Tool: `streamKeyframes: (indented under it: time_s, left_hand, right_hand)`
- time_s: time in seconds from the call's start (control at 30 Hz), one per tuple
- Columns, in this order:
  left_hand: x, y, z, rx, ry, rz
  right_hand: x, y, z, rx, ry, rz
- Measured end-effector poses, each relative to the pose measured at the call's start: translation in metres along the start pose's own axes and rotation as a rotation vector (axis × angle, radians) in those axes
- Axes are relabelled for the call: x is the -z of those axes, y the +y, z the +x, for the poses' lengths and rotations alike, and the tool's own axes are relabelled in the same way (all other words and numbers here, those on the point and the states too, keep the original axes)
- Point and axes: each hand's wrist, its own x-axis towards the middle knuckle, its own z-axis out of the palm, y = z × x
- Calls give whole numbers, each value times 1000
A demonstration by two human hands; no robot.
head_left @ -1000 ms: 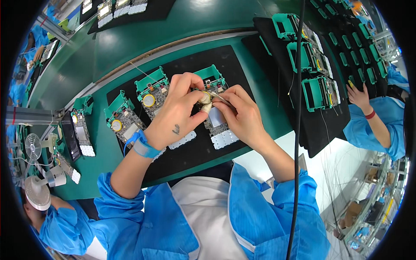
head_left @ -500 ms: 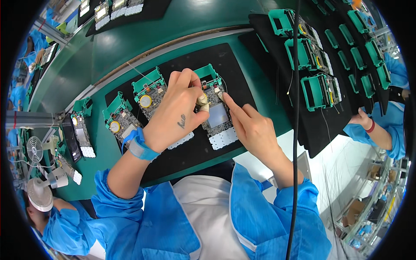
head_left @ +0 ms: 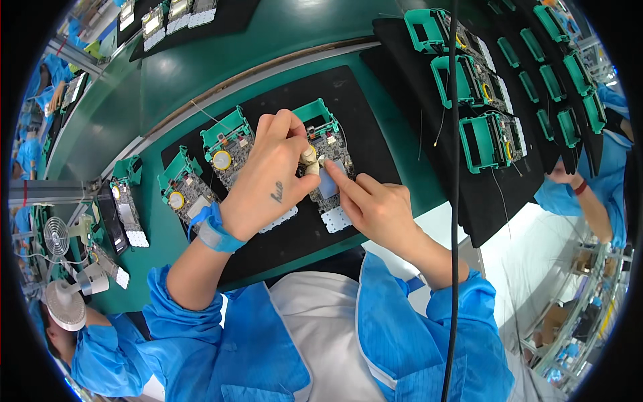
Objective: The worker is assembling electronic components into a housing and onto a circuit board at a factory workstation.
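Observation:
My left hand (head_left: 271, 177), a blue strap round its wrist, is over a circuit board (head_left: 331, 144) with a green plastic frame (head_left: 315, 114) at its far end. Its thumb and fingers are pinched together, with cream-coloured coverings at the tips. Whatever they hold is hidden. My right hand (head_left: 378, 211) stretches its index finger onto the same board, by the upper edge of a pale rectangular plate (head_left: 329, 181). A small whitish bit shows at that fingertip; its kind is unclear. The thumb is apart from the index finger. My left hand partly covers a second board (head_left: 231, 171).
Another board (head_left: 191, 191) lies left on the black mat (head_left: 368, 141). Framed boards (head_left: 492, 141) stand on black sheets at the right. A black cable (head_left: 455, 268) hangs in front. Small fans (head_left: 63, 301) are at the left. Co-workers in blue (head_left: 107, 355) sit on both sides.
My right index finger has moved left and slightly down across the board, from its right edge to near my left fingertips. My left hand keeps its pinch almost in place.

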Motion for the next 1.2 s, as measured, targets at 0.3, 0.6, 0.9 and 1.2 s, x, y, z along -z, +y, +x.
streamKeyframes:
  time_s: [0.3,0.6,0.9,1.2]
  left_hand:
    - [-4,-6,-15,-52,88,26]
    - [48,-46,-189,620,691,-54]
    - [58,-35,-178,788,668,-1020]
    - [120,-121,-73,501,920,-1131]
  right_hand:
    - [-5,-8,4,93,-26,-164]
    - [4,33,-23,-482,233,35]
    - [23,16,30,-784,57,701]
    - [14,5,68,-453,426,474]
